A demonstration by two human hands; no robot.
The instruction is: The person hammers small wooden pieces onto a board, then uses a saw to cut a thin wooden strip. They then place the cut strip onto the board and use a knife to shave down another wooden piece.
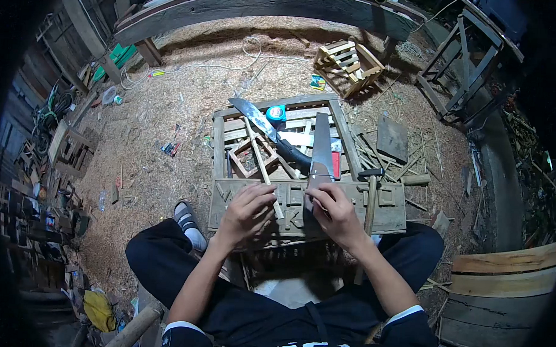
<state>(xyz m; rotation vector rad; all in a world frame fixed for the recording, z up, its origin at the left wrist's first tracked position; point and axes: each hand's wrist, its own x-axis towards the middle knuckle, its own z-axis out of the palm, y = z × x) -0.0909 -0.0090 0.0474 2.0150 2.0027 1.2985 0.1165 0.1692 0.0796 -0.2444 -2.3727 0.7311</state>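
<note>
My left hand [250, 210] is closed, its curled fingertips at a thin wooden stick [256, 153] that slants over the bench edge. My right hand [334, 213] has thumb and fingers bent together over the handle end of a handsaw [322, 144]; anything pinched there is hidden. The saw's blade points away from me. Both hands are above a worn wooden board [383, 221] with small wood pieces on it. A hammer [371, 198] rests by my right hand. Beyond lie a large knife [255, 119], a blue tape measure [276, 115] and a small wooden frame [249, 162].
A slatted bench frame [280, 104] carries the tools. Behind it stand a slatted wooden crate [348, 67] and a long heavy beam [265, 15]. Sticks and a flat board [392, 138] lie at right. Planks [507, 273] are at lower right. Wood shavings cover the floor.
</note>
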